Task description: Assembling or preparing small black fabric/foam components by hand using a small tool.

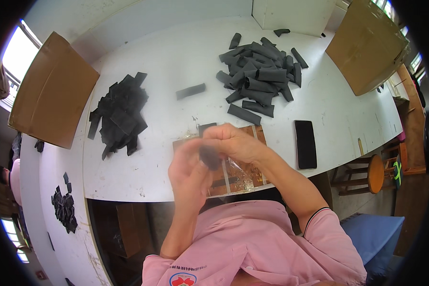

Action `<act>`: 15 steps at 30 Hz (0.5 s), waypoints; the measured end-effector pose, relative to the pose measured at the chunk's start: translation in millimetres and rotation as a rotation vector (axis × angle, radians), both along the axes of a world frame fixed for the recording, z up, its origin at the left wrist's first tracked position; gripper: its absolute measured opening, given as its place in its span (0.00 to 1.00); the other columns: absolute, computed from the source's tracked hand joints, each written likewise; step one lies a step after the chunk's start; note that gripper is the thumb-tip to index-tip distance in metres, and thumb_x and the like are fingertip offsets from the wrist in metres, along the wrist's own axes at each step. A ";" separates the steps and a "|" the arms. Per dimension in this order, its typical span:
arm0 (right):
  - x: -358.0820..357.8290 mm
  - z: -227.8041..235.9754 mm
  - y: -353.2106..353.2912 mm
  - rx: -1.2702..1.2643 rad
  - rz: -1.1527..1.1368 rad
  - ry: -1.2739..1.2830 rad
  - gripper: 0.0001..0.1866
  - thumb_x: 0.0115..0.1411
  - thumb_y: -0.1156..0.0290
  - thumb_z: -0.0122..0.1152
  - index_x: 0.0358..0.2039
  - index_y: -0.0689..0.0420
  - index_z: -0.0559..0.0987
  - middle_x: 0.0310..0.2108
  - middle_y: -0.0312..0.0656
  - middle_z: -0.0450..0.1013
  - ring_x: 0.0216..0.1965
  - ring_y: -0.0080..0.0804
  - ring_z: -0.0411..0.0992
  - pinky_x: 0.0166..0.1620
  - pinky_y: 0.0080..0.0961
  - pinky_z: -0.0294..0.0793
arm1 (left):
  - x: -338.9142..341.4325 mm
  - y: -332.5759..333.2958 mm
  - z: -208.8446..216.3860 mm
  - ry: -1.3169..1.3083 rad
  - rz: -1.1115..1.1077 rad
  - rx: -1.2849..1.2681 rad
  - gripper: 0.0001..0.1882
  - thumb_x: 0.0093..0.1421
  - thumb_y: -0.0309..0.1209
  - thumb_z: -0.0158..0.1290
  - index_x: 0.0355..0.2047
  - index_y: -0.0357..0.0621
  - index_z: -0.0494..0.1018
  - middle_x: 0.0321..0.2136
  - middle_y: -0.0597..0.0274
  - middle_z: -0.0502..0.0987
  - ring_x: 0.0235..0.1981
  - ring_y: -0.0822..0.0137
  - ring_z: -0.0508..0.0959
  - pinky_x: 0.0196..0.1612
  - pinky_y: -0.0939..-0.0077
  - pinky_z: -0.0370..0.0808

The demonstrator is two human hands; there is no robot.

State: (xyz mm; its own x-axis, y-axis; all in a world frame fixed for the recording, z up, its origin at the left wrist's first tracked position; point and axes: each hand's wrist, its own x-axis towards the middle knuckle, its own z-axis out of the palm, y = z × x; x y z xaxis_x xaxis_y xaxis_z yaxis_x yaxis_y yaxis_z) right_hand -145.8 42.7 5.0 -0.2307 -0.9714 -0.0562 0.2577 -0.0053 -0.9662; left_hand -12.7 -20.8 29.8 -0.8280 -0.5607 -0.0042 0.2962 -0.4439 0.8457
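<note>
Both my hands meet over the near edge of the white table, holding one dark grey piece of sheet material between them. My left hand is slightly blurred, its fingers closed round the piece from the left. From the right, my right hand pinches it with bent fingers. Whether the piece is curled into a tube cannot be made out. Under my hands lies a brown board with strips of clear tape across it. Another dark piece shows at its far edge, partly hidden by my right hand.
Flat dark strips are heaped at the left, rolled dark grey tubes at the back right. Between them lies a single grey piece. A black phone is on the right. Cardboard boxes flank the table; a wooden stool stands beyond.
</note>
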 end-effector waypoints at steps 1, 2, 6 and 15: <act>0.7 -13.0 -2.1 0.014 0.021 -0.129 0.11 0.56 0.65 0.50 0.21 0.57 0.69 0.16 0.28 0.61 0.17 0.13 0.55 0.21 0.11 0.55 | 0.6 -8.0 -13.8 -0.005 -0.057 0.170 0.14 0.54 0.23 0.46 0.42 0.35 0.60 0.24 0.63 0.71 0.08 0.85 0.55 0.10 0.92 0.49; 3.7 -21.1 0.3 0.010 0.026 -0.123 0.11 0.56 0.65 0.50 0.21 0.57 0.69 0.16 0.28 0.61 0.17 0.13 0.55 0.21 0.11 0.55 | 3.0 -11.4 -21.1 0.002 -0.053 0.166 0.14 0.54 0.23 0.46 0.42 0.35 0.60 0.24 0.63 0.71 0.08 0.85 0.55 0.10 0.92 0.49; 11.9 -26.1 3.4 -0.019 -0.085 -0.141 0.09 0.57 0.65 0.48 0.23 0.55 0.71 0.20 0.27 0.65 0.21 0.12 0.58 0.24 0.09 0.57 | 2.0 -9.4 -15.9 -0.260 0.093 -0.220 0.15 0.53 0.24 0.46 0.42 0.37 0.63 0.29 0.60 0.71 0.21 0.76 0.69 0.21 0.89 0.63; 20.5 27.3 16.1 -0.320 -0.461 0.796 0.10 0.52 0.67 0.53 0.25 0.62 0.69 0.20 0.36 0.64 0.21 0.27 0.64 0.26 0.20 0.64 | 1.7 -15.5 -4.4 0.157 0.159 -0.273 0.07 0.53 0.22 0.48 0.34 0.34 0.69 0.33 0.57 0.72 0.35 0.70 0.70 0.42 0.77 0.66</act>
State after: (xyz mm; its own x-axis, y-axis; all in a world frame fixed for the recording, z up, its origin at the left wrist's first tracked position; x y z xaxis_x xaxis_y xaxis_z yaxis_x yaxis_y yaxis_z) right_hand -125.3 58.8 32.2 -0.4489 -0.7183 0.5315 -0.5635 -0.2341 -0.7923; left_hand -11.0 -36.4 25.4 -0.7091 -0.6455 0.2837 0.4790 -0.1458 0.8656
